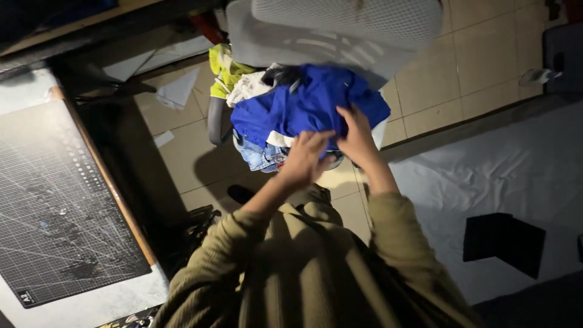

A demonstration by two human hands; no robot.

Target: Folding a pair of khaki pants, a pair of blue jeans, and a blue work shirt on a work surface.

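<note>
A wide grey bed sheet (pixel 516 176) covers the right side of the scene, wrinkled, with a flat black folded cloth (pixel 503 242) lying on it well to the right of the person's arms. On the left stands a desk (pixel 91 304) carrying a dark cutting mat (pixel 54 206) with a printed grid, its wooden edge running from far to near. Between them the floor of beige tiles (pixel 473 67) shows, with a few scraps of white paper (pixel 177 91) on it at the far left.

At the far middle is an office chair (pixel 340 30) with a pale mesh back, and its seat holds a heap of clothes. The biggest piece is a blue garment (pixel 291 106) lying on top of the heap. Under it, at the near left of the heap, a piece of light blue denim (pixel 258 157) hangs out. A white garment (pixel 248 88) and a yellow-green garment (pixel 223 70) lie on the far left of the heap.

The person wears olive-green ribbed sleeves. The left hand (pixel 303 161) grips the near edge of the blue garment with its fingers curled into the cloth. The right hand (pixel 357 136) sits just beside it, to the right, with its fingers pinched on the same blue cloth. The 2 hands nearly touch each other.
</note>
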